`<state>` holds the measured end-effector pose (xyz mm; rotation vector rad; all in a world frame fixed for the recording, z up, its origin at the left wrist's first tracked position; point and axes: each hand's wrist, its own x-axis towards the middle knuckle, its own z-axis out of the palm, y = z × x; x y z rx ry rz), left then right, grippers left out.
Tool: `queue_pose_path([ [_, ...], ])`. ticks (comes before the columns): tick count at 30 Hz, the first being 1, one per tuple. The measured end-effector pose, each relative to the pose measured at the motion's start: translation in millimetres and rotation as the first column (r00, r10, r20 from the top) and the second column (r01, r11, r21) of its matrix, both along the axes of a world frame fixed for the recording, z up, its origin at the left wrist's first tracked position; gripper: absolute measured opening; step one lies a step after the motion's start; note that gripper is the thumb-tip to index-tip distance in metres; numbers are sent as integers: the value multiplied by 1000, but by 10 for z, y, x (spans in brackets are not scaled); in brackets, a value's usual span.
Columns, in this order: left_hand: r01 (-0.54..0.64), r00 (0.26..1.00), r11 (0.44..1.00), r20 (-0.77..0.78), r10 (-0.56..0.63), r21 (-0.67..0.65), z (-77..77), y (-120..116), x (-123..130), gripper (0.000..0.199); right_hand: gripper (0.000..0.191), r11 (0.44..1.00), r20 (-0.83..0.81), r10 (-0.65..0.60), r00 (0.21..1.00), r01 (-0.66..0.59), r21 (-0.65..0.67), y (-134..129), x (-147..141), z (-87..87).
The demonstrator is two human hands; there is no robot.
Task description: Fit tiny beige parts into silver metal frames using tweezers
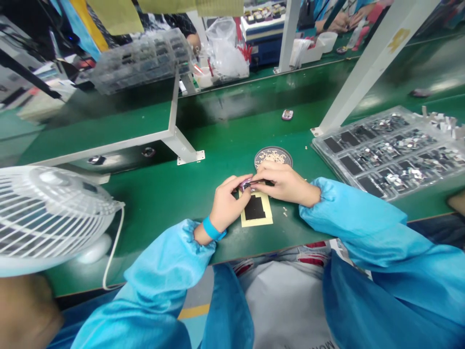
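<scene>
My left hand (pixel 229 200), with a blue band at the wrist, pinches a small purple-rimmed device (pixel 245 184) between thumb and fingers. In my right hand (pixel 281 182) are dark tweezers (pixel 268 182), their tips at the device. Below the hands lies a yellow sheet (pixel 268 212) bearing a black piece (pixel 255 207). Just beyond my right hand sits a round dish (pixel 286 151) of small pale parts, partly covered by the fingers. A few tiny pale bits (pixel 285 211) lie to the right of the sheet.
A white fan (pixel 51 218) stands at left, its cable on the green table (pixel 174 198). Clear trays (pixel 337 167) of parts lie at right. Another purple-rimmed device (pixel 287 115) rests farther back. White shelf posts (pixel 183 145) rise behind; a co-worker's hands (pixel 339 22) show at the top.
</scene>
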<state>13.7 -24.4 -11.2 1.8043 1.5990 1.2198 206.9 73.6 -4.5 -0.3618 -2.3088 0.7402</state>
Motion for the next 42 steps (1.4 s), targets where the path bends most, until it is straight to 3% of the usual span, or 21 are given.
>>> queue_pose_path([
  [9,3,999,997,51,1,-80,9,-13,7,32,13,999,132,36,991,-37,2,-63,-4,39],
  [11,-25,997,996,75,32,-91,-16,8,-21,32,12,999,89,-52,995,51,9,31,55,34],
  [13,-57,991,994,115,68,-91,-61,43,-73,32,16,974,97,-226,969,223,48,174,151,22],
  [15,-97,983,991,145,109,-87,-120,92,-143,31,24,929,205,-369,906,351,120,320,260,5],
  [17,-137,978,987,145,148,-80,-177,166,-224,29,28,901,292,-434,852,407,150,416,340,-8],
  [20,-178,975,982,121,185,-70,-232,371,-361,26,28,890,277,-454,847,447,89,422,363,-2],
  [23,-221,966,972,118,229,-84,-216,724,-536,25,25,896,193,-438,878,444,13,341,309,24],
  [29,-393,914,917,82,398,-74,9,1393,-833,49,20,884,84,-453,888,459,-89,302,266,100],
  [32,-382,923,924,31,383,-30,94,1564,-725,49,15,873,5,-474,880,471,-125,284,283,209],
  [35,-250,967,967,-52,248,-41,132,1818,-438,41,14,883,-73,-456,887,440,-165,229,282,333],
  [39,-59,980,983,-197,24,-173,116,2393,84,45,14,895,-129,-439,889,420,-151,165,263,399],
  [42,-61,948,968,-317,-19,-242,62,2809,456,65,11,902,-162,-427,889,408,-142,160,262,356],
])
